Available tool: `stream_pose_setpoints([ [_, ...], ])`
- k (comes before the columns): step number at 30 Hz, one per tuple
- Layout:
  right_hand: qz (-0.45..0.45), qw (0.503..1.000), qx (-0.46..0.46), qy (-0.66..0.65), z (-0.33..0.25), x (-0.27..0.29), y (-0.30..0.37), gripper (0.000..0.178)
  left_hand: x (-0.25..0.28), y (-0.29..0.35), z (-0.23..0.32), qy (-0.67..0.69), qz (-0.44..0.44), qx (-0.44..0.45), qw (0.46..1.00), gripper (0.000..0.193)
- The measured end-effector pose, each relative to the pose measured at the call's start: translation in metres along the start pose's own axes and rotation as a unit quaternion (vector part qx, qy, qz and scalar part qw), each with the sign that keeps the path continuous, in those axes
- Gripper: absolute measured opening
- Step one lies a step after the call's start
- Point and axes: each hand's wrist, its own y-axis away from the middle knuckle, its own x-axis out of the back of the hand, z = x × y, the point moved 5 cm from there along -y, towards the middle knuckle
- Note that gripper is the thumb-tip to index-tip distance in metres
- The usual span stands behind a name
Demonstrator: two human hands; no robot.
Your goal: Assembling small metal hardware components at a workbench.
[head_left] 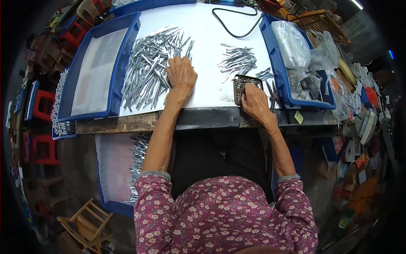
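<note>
Metal strips (146, 74) lie in a big, tangled heap on the left half of the white-topped surface (207, 55), in front of you. Your left hand (182, 73) rests at the heap's right edge, fingers bent down among the strips; whether they grip one, you cannot tell from this view. Your right hand (255, 101) reaches over a small dark tray (236, 91) of tiny metal parts (246, 79), its fingers drawn close together and pointing into it; their tips are hidden, so a hold cannot be told. Just behind that tray sits a smaller pile of strips (239, 59), and beyond it a black cable (228, 31) curves. To the left of the heap stands a blue bin (134, 31); on the right, another blue bin (270, 46) carries clear plastic bags (291, 44).
</note>
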Motion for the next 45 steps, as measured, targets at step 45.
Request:
stream_pose_setpoints([
  [45, -0.026, 0.835, -0.25, -0.49, 0.005, 0.017, 0.007, 0.009, 0.064, 0.016, 0.038, 0.257, -0.125, -0.137, 0.949, 0.009],
])
